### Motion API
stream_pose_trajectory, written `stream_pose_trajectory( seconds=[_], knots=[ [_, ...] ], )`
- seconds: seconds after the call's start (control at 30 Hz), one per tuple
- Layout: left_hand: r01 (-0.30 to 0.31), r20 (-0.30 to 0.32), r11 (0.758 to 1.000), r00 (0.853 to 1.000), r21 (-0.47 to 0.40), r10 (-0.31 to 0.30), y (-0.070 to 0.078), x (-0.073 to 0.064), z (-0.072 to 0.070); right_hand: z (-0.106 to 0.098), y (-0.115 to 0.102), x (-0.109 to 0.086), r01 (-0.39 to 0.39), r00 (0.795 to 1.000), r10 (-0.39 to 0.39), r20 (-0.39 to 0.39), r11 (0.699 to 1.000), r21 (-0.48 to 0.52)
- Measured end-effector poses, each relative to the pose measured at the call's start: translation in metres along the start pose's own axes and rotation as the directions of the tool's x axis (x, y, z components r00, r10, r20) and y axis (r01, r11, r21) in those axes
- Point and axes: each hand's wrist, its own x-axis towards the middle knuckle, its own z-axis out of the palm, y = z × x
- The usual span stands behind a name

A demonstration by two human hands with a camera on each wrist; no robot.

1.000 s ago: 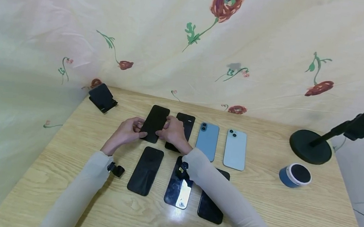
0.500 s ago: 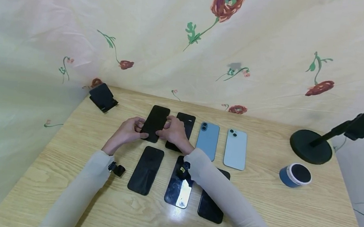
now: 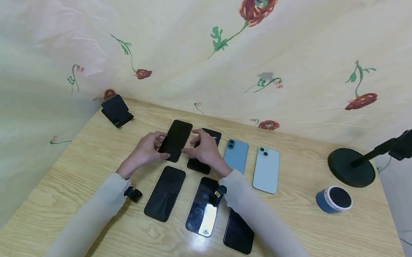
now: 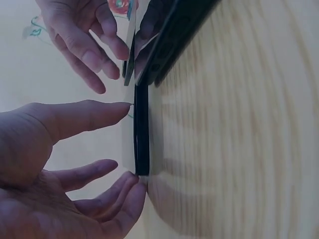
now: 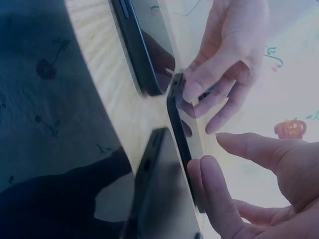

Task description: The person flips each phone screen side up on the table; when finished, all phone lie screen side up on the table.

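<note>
Right hand (image 3: 205,148) partly hides one black phone (image 3: 198,166); right sleeve (image 3: 271,228), cropped at bottom, partly hides a blue phone (image 3: 236,153).

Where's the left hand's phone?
Head view: that phone is leftmost in the back row, left hand at its lower left, another black phone to its right.

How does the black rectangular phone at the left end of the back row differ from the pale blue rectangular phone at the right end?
The black phone shows a plain dark face; the pale blue phone shows two round camera lenses. The left hand touches the black phone, but neither hand touches the pale blue one. Both have rounded corners and share one row.
</note>
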Motion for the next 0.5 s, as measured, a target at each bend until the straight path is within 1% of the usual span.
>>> stream_pose_trajectory(
  seconds=[0.1, 0.2, 0.37, 0.5],
  knots=[
    [-0.015, -0.006, 1.0, 1.0, 0.013, 0.015, 0.004, -0.002, 0.002, -0.007, 0.002, -0.001, 0.005, 1.0, -0.005, -0.002, 1.0, 0.021],
    [-0.027, -0.012, 0.999, 1.0, 0.034, 0.028, 0.008, -0.004, 0.004, -0.014, 0.005, -0.002, -0.007, 1.0, 0.007, -0.013, 1.0, 0.031],
    [-0.058, -0.035, 0.995, 0.998, 0.085, 0.061, 0.013, -0.006, 0.006, -0.024, 0.009, -0.004, -0.003, 0.999, 0.004, -0.036, 1.0, 0.015],
    [-0.068, -0.05, 0.992, 0.996, 0.103, 0.073, 0.017, -0.008, 0.008, -0.033, 0.012, -0.007, 0.016, 0.999, -0.017, -0.047, 1.0, -0.008]
  ],
)
